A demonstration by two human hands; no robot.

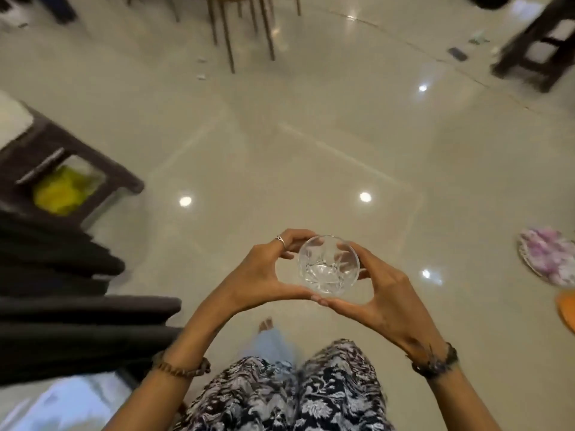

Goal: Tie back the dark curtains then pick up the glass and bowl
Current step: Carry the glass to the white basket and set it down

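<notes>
A clear cut-glass vessel [328,265], seen from above with its round rim facing me, is held over the floor in front of my body. My left hand [258,275] grips its left side, fingers curled over the far rim and thumb under the near edge. On the other side my right hand [378,290] grips it the same way, the two thumbs meeting below it. The dark curtains [77,325] hang in folds at the left edge. Whether the vessel is the glass or the bowl I cannot tell.
A glossy tiled floor [295,157] spreads ahead. A dark side table [71,169] with something yellow under it stands at the left. Wooden chair legs [239,29] are at the top, a dark stool [535,48] top right. A floral plate [550,259] and an orange item [567,309] lie at the right edge.
</notes>
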